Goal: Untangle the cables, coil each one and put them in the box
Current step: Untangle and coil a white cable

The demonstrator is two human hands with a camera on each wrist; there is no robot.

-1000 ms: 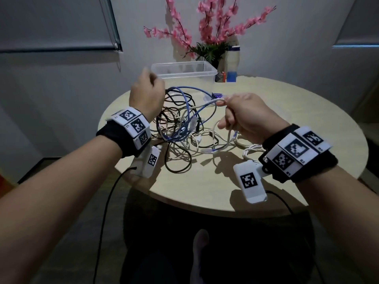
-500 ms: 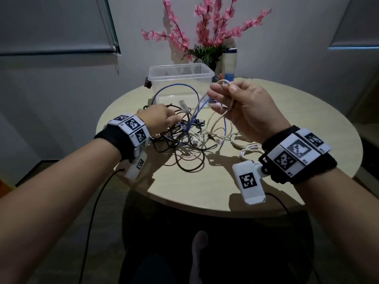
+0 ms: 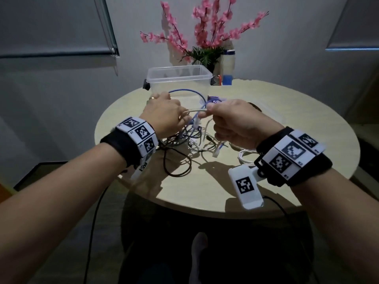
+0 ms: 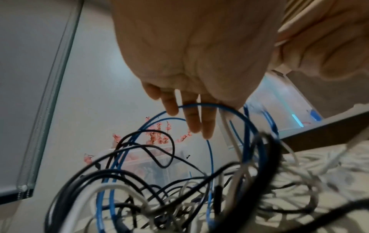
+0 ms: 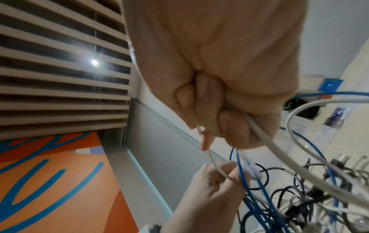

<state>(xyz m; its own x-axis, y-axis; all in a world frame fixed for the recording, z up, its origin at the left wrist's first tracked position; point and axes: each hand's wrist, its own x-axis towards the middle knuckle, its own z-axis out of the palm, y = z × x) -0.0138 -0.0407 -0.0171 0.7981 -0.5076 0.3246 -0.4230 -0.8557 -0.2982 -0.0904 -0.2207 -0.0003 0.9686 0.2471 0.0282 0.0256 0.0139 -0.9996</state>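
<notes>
White cable (image 3: 195,110), light and limp, is pinched by left hand (image 3: 164,115) and right hand (image 3: 235,121); better to grip near its plug, I think.

- Cables (image 3: 190,138): blue, black and white strands mixed in one heap.
- Box (image 3: 178,78): clear plastic.
- Table (image 3: 297,111): pale beige top.
- Flowers (image 3: 205,31): pink, green leaves below.
- Wristbands (image 3: 139,138): black with black-and-white square codes.
- Wall panel (image 5: 49,181): orange with blue streaks.

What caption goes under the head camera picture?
Both hands hold a white cable above the tangled cables before the clear box.
</notes>
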